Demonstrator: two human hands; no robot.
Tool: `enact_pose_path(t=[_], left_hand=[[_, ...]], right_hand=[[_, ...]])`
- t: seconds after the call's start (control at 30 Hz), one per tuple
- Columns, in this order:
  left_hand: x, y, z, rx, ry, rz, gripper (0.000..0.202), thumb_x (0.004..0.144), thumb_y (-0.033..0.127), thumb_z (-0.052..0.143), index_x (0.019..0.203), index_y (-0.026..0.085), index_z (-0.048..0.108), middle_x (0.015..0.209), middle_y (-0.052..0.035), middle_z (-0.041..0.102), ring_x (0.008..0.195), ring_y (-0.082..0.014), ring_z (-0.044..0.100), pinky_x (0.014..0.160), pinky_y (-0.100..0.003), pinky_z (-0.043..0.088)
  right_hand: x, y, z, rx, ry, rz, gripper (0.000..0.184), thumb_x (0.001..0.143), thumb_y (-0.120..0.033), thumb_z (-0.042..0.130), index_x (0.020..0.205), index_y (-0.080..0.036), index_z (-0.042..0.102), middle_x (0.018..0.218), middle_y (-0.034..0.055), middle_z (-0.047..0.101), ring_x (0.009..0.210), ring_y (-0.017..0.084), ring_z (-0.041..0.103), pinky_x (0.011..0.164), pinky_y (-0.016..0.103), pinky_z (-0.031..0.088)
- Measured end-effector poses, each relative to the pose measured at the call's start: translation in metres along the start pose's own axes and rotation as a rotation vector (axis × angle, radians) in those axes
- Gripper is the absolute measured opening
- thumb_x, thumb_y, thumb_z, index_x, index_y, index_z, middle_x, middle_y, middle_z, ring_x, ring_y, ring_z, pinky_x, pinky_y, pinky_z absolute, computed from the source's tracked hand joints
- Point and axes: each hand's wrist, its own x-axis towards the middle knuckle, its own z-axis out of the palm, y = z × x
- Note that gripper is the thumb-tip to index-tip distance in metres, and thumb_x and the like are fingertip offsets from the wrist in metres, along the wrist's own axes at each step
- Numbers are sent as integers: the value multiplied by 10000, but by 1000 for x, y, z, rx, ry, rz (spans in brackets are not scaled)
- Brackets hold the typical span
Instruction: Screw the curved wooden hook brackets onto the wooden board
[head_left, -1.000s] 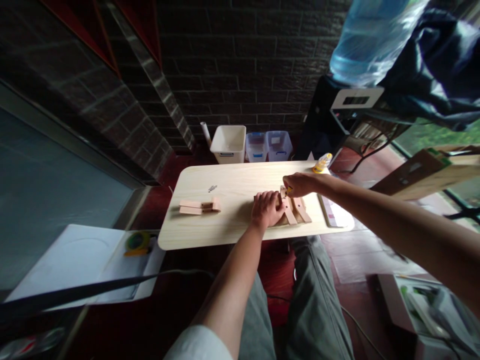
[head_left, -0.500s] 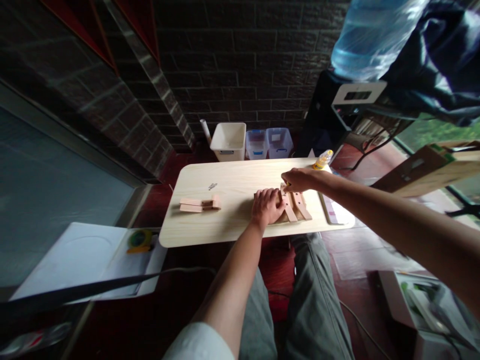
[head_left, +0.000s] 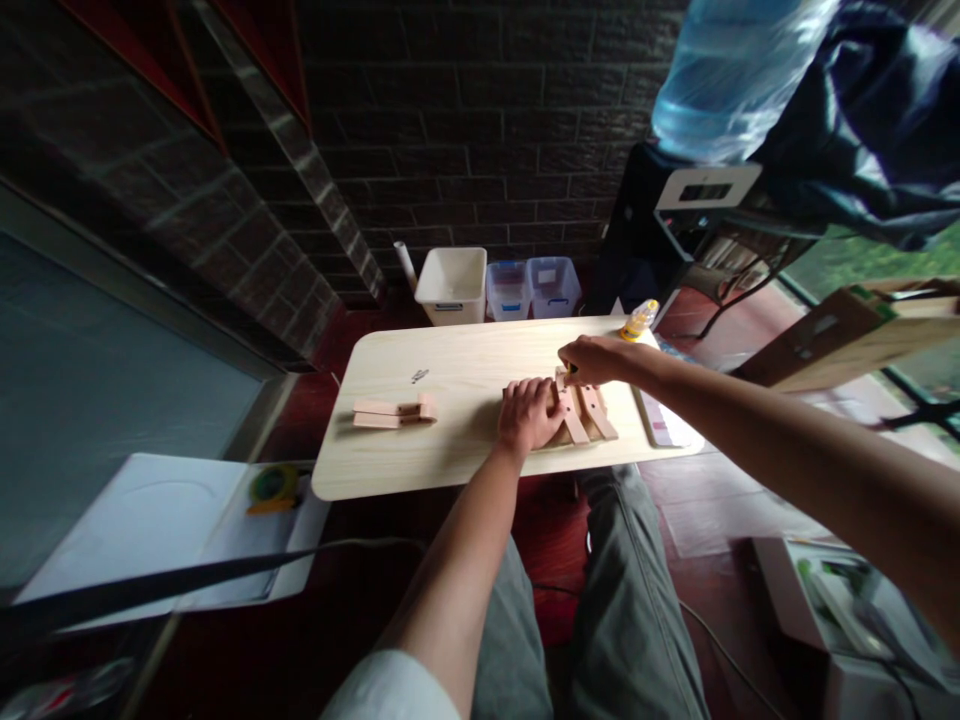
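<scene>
My left hand point(head_left: 529, 412) presses down on a brown board and light wooden pieces, its fingers curled toward the far edge and its thumb against the nearest piece. Close by lie two angled wooden strips with dark holes, the left strip point(head_left: 574, 418) and the right strip point(head_left: 599, 412). My right hand point(head_left: 589, 358) is closed in a fist above the far end of the left strip, around a tool handle with a bit of yellow and black showing. The rest of that tool is hidden. Further left on the table lie joined wooden pieces point(head_left: 394, 412) and a few small dark screws point(head_left: 420, 376).
The pale wooden table point(head_left: 465, 350) carries a yellow-capped clear bottle point(head_left: 639, 320) and a flat tablet-like object point(head_left: 663, 418) on its right. Behind it stand a white bin point(head_left: 451, 285) and two clear bins. A tape measure point(head_left: 273, 488) lies on white sheets at lower left.
The view has shifted slightly, so everything sits a little further left. Both hands keep nearly the same places on the wooden pieces, and the right fist has turned only slightly.
</scene>
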Motion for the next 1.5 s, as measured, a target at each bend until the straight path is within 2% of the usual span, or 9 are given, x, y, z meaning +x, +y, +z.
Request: enact_pose_path(t=[0.47,0.77,1.1,1.5], left_hand=[[1,-2,0,0,-11,16,390,1023,441,602,1372,268,614,1282,-120,732,1260,-334,640,1139,-541,438],[0,-1,2,0,-17,12,422,1017,418,608,1416,281,601,1321,-126,727,1274,-341,642,1159,-558,427],[0,-2,3,-2,-15,11,411,1011,426,621,1392,272,606,1298,-126,732,1260,-341,647,1143,-551,440],[0,0,-1,9,-11,4,414,1020,439,610,1395,265,603,1330,-122,723,1281,-333,637,1171,-535,425]], right_hand=[[0,2,8,-16,22,-30,374,1039,-407,712,1338,-184,676,1338,101,713,1147,249,729,978,472,634],[11,-1,1,-45,-16,-4,376,1031,-425,723,1299,-162,695,1308,103,729,1132,250,737,980,471,632],[-2,-1,4,-39,-2,-17,373,1034,-408,721,1326,-177,686,1346,105,715,1167,257,726,1000,479,626],[8,-4,-4,-51,-48,8,379,1032,-433,720,1294,-160,698,1303,102,732,1129,251,739,979,471,632]])
